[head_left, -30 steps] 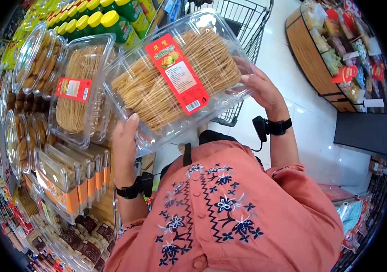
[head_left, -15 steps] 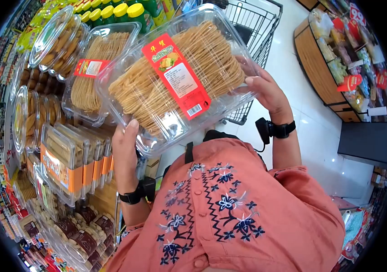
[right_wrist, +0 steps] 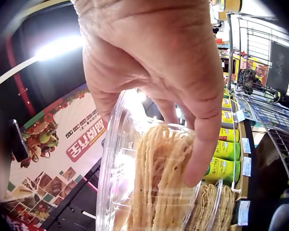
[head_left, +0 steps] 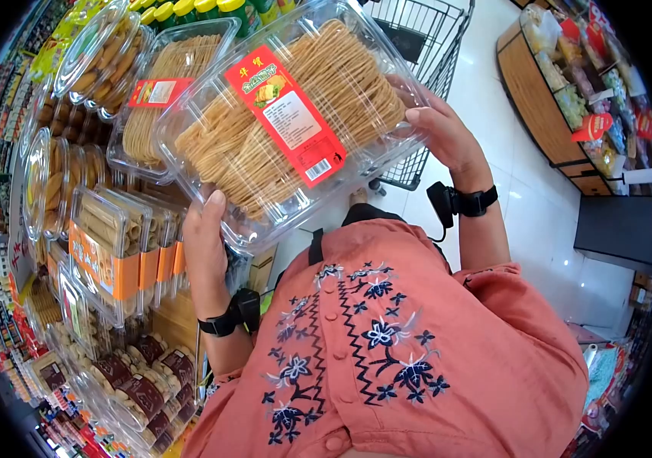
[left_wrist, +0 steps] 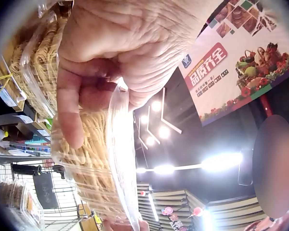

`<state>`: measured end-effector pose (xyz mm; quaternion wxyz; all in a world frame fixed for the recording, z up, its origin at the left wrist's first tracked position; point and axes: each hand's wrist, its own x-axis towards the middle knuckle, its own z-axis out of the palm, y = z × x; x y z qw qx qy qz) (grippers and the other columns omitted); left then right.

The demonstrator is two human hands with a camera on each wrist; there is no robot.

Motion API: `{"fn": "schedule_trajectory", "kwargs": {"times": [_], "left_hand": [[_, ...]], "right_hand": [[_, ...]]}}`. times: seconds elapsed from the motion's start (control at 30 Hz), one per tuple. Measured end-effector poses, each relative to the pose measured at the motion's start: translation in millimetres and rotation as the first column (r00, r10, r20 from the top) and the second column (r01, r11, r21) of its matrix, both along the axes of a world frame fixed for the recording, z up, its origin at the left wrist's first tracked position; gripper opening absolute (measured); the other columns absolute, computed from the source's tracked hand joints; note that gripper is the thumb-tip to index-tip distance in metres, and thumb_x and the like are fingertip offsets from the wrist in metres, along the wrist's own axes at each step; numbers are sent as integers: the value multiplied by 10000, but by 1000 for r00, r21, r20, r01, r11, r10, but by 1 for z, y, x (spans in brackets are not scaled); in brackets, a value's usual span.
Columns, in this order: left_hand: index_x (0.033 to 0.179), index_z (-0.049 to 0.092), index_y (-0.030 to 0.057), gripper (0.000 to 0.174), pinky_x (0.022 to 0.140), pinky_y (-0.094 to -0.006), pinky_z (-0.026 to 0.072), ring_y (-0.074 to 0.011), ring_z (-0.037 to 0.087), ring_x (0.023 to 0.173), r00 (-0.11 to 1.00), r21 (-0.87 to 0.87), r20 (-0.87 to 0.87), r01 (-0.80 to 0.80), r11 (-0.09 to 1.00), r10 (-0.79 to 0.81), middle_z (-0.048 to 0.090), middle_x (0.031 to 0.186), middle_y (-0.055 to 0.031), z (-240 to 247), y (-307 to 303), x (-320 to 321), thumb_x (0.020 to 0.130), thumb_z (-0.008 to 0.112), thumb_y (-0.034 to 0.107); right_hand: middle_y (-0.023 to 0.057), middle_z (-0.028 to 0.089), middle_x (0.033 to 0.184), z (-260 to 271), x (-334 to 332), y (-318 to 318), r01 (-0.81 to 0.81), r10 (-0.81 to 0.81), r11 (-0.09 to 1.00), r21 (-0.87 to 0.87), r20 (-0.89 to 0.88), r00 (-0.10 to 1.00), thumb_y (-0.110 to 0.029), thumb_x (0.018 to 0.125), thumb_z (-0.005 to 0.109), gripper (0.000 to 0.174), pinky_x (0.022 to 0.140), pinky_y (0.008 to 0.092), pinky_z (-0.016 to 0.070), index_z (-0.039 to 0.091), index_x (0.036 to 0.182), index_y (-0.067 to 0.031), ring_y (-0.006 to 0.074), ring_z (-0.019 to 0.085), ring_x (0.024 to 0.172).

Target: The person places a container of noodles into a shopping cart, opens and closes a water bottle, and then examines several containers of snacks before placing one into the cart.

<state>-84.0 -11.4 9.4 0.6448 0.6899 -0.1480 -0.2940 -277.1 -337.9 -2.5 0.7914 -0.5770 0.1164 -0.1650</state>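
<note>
Nearest is the salmon-coloured shirt (head_left: 387, 343) with dark and white flower embroidery. In front of it, two hands carry one large rectangular box of clear plastic (head_left: 223, 156), filled with thin, light-brown strands and tilted up to the right. A red label with a white text panel (head_left: 286, 116) goes across its lid. The left hand (head_left: 206, 248) grasps the box at its near left corner, with the thumb on the rim. The right hand (head_left: 452, 137) grasps the right end, also with the thumb on the rim; the fingers of both hands go round to the underside. On each wrist is a black strap with a small device.

At the near left there are clear packs with brown labels (head_left: 143, 389). Behind them stand flat clear boxes with orange bands (head_left: 127, 252). Farther on the left are round clear tubs (head_left: 104, 61) with brown pieces, and a similar strand-filled box with a red label (head_left: 162, 107), just beside the held one. Beyond are green bottles with yellow caps (head_left: 196, 11). A black wire cart (head_left: 417, 38) stands at the far side, and a curved wood-sided display stand (head_left: 543, 107) at the far right.
</note>
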Motion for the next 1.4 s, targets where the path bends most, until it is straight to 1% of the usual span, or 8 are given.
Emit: {"fn": "schedule_trajectory", "kwargs": {"times": [0.07, 0.5, 0.6, 0.7, 0.93, 1.03, 1.23, 1.4], "left_hand": [[1085, 554, -13, 356, 523, -300, 588, -109, 550, 592, 1000, 0, 13, 8, 1000, -8, 439, 730, 9, 0, 3, 0, 997, 545, 331], [1135, 568, -56, 450, 531, -275, 540, -91, 530, 607, 1000, -45, 5, 27, 999, -27, 485, 747, -2, 7, 5, -6, 993, 582, 370], [903, 520, 58, 280, 519, -303, 594, -87, 514, 584, 998, -54, 9, 56, 997, -55, 417, 721, 15, 5, 3, -4, 1018, 525, 313], [937, 551, 47, 275, 481, -269, 552, -81, 501, 567, 1000, -79, -22, 19, 997, -21, 420, 716, 21, 2, -1, -8, 1016, 532, 310], [1052, 655, -16, 341, 698, -265, 430, -81, 515, 764, 991, 49, 132, -3, 999, -4, 595, 829, 4, 6, -7, -16, 988, 615, 316], [1246, 585, -25, 425, 722, -255, 456, -84, 532, 788, 989, -68, 130, 74, 995, -65, 610, 947, -3, 13, -19, -22, 1006, 597, 326], [1366, 511, -36, 489, 849, -261, 478, -99, 577, 961, 989, -93, 45, 147, 985, -143, 627, 1101, -44, 43, -24, -13, 1020, 574, 304], [1347, 530, -24, 459, 849, -236, 467, -87, 585, 966, 962, -279, 200, -126, 952, 186, 627, 1097, -33, 71, -24, 8, 1018, 577, 294]], "right_hand": [[202, 467, 1473, -1, -1, -1, -2, 1, 1000, -30, -23, 1000, -294, 878, 645, 790, 1066, 440, 466, 313, 1517, 30, 292, 501, 1331], [201, 473, 1467, 10, -4, 4, -15, 14, 1000, -26, -32, 999, -270, 879, 626, 764, 1098, 385, 423, 325, 1509, 42, 279, 490, 1340], [199, 467, 1472, 10, -6, 2, -5, 4, 999, -35, -46, 999, -268, 882, 624, 764, 1100, 392, 422, 319, 1509, 44, 281, 478, 1351], [183, 471, 1468, 8, -10, 1, 4, -5, 1000, -10, -18, 1000, -254, 888, 615, 740, 1097, 380, 417, 333, 1503, 47, 266, 484, 1340], [176, 457, 1480, -1, -16, -4, 12, -18, 996, 90, 63, 998, -319, 875, 621, 765, 1108, 371, 400, 361, 1484, 65, 250, 468, 1354], [175, 508, 1434, 5, -18, -7, 48, -51, 994, 101, 35, 998, -347, 870, 620, 770, 1075, 376, 437, 375, 1476, 60, 251, 520, 1302], [165, 570, 1365, 34, -3, -24, 90, -91, 996, 22, 21, 996, -390, 897, 596, 740, 992, 365, 501, 413, 1452, 64, 236, 584, 1215], [148, 597, 1312, 62, 61, -42, -25, 24, 1000, 4, 108, 994, -302, 1010, 515, 564, 887, 375, 570, 428, 1439, 53, 211, 631, 1133]]}}
